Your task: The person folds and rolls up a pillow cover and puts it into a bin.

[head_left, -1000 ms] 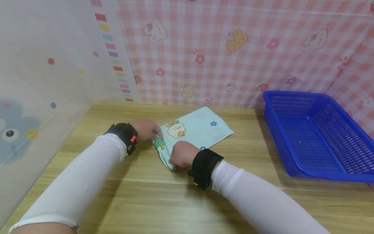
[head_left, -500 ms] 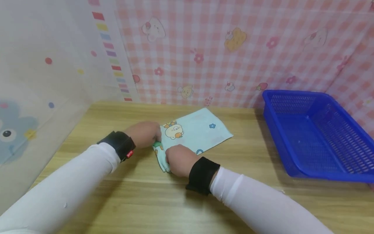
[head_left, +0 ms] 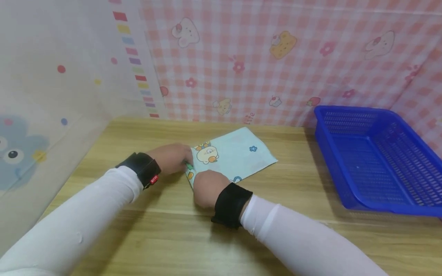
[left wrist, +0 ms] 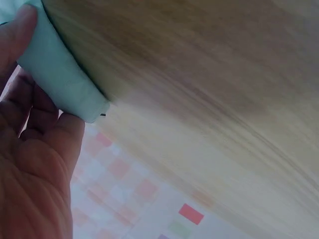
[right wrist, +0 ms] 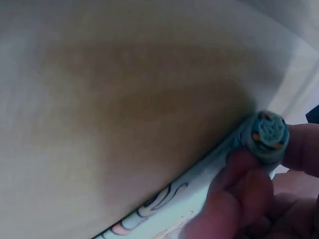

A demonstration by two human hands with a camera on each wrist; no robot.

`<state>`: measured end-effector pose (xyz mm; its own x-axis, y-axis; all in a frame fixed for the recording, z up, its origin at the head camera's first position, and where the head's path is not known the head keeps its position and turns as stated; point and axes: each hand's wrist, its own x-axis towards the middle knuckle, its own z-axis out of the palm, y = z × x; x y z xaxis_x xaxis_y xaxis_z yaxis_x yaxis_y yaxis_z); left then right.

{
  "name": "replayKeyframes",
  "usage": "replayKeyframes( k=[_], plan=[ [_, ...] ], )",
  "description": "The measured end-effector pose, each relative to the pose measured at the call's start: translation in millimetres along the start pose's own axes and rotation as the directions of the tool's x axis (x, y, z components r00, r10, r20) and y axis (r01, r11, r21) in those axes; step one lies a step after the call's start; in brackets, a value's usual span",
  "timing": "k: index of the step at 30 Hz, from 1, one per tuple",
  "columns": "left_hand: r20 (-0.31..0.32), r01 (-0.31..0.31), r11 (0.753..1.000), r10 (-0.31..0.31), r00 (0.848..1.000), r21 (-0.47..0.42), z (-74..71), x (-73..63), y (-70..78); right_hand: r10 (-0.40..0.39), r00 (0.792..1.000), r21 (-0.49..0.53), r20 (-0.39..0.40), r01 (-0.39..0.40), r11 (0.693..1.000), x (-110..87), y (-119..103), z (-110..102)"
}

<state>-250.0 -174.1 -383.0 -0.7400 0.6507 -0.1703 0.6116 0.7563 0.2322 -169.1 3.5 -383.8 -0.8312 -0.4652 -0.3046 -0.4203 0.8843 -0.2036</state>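
Note:
A pale mint cloth (head_left: 238,153) printed with cartoon figures lies flat on the table, its left side rolled up. My left hand (head_left: 172,158) holds the far end of that roll; in the left wrist view the thumb (left wrist: 22,30) lies over the fabric and the fingers bend beneath it. At the near end, my right hand (head_left: 210,188) pinches the roll between thumb and fingers. The right wrist view shows the spiral end of the roll (right wrist: 271,132), wound tightly, sticking out past the fingertips. From the head camera, my right hand hides this near end.
A blue plastic basket (head_left: 376,161) with slotted walls stands on the right of the wooden table (head_left: 165,241). Behind the table hangs a pink checked sheet (head_left: 255,57), and a pale printed sheet (head_left: 79,50) borders the left side.
My right hand has shifted a little left and nearer, covering the roll's near end. My left hand has settled slightly lower on the far end. The cloth's flat part has barely moved.

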Motion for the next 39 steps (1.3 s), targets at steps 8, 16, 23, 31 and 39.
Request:
replayKeyframes(
  k=[8, 16, 23, 31, 39],
  plan=[
    [0.084, 0.045, 0.999, -0.045, 0.995, 0.007, -6.8, 12.0, 2.7, 0.048, 0.981, 0.120, 0.186, -0.071, 0.990, 16.5, 25.9, -11.6],
    [0.053, 0.139, 0.990, -0.139, 0.989, 0.001, -10.7, 24.5, 16.0, 0.076, 0.971, 0.191, 0.227, -0.121, 0.974, 18.0, 41.3, -21.2],
    [-0.032, 0.009, 0.993, -0.005, 0.999, 0.121, -2.1, 10.2, 14.1, 0.004, 1.000, 0.118, 0.014, -0.005, 0.993, 13.4, 27.8, -8.8],
    [-0.066, -0.051, 0.987, 0.061, 0.996, 0.150, 3.1, 4.3, 12.7, -0.111, 0.980, -0.144, -0.167, 0.087, 0.986, -10.9, -2.9, 3.3],
    [-0.103, -0.038, 0.982, 0.058, 0.993, 0.185, 10.8, 5.8, 12.2, -0.071, 0.981, -0.174, -0.178, 0.040, 0.984, -7.4, -4.2, 5.2]
  ],
)
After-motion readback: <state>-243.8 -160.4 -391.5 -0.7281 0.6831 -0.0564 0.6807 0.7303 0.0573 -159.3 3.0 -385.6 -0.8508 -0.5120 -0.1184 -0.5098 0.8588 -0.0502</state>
